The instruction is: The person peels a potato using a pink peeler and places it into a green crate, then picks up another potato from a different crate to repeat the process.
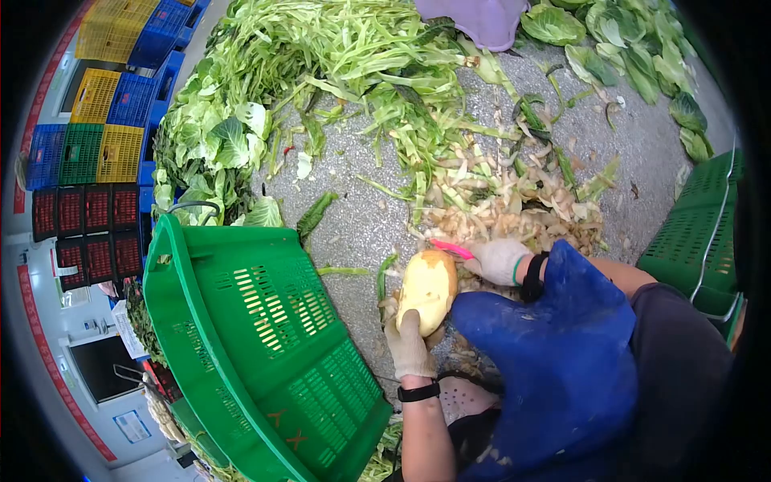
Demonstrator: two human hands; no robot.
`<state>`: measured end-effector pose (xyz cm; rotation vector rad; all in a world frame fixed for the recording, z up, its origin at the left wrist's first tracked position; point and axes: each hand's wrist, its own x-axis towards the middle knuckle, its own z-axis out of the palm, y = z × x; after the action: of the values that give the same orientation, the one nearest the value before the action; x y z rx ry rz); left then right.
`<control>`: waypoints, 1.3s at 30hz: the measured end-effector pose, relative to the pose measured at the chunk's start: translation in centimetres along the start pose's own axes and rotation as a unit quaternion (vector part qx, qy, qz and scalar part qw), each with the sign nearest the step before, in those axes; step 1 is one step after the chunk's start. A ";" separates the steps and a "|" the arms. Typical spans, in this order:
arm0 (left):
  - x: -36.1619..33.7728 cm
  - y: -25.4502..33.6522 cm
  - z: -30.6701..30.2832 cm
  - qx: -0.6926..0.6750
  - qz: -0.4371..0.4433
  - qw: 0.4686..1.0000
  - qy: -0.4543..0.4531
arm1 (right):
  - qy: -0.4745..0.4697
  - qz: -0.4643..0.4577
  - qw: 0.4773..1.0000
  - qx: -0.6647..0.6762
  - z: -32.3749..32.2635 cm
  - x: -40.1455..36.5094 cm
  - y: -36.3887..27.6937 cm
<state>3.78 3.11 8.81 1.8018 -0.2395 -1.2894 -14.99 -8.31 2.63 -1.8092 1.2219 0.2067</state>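
A large, mostly peeled potato (428, 291) is held at its lower end by my gloved left hand (411, 347). Its pale yellow flesh shows, with a strip of brown skin at the far end. My right hand (499, 262), also gloved, is closed on a pink peeler (451, 249), whose head is at the potato's far end. Whether the blade touches the skin is too small to tell. Brown and pale peelings (514, 217) lie heaped on the floor just beyond both hands. A blue apron (554, 345) covers my lap, close to the potato.
A tilted green crate (265, 321) stands at my left, and another green crate (695, 233) at the right. Green vegetable strips (353, 48) and cabbage leaves (634, 40) cover the floor ahead. A purple plastic item (478, 20) lies at the top. Stacked coloured crates (96, 153) stand far left.
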 end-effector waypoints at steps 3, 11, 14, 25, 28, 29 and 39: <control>1.9 -2.8 -1.2 0.149 0.129 0.978 0.069 | -0.017 0.013 1.000 -0.009 0.8 -0.3 0.2; 0.6 0.0 -0.6 -0.055 -0.072 0.994 -0.061 | 0.031 0.009 0.994 0.101 0.1 -1.2 -1.2; -0.1 0.0 -0.3 -0.141 -0.158 0.974 -0.080 | -0.004 -0.049 0.999 0.001 -0.8 -2.1 -1.9; -0.3 0.3 -0.3 -0.192 -0.195 0.957 -0.092 | -0.025 -0.001 0.997 -0.074 -2.5 -2.3 -1.1; -0.5 -0.6 -0.4 -0.198 -0.192 0.959 -0.070 | -0.052 -0.133 0.987 -0.074 -1.2 -4.2 -3.3; -0.6 -0.7 -0.5 -0.188 -0.169 0.966 -0.055 | -0.051 -0.134 0.987 -0.073 -1.5 -3.8 -2.8; 0.4 -1.2 -2.1 -0.135 -0.173 0.973 -0.070 | -0.068 0.002 0.994 -0.088 -3.0 -1.7 -1.8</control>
<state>5.34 4.69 7.83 1.5644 0.1753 -1.6106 -15.35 -9.28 6.40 -1.9089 1.1408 0.4454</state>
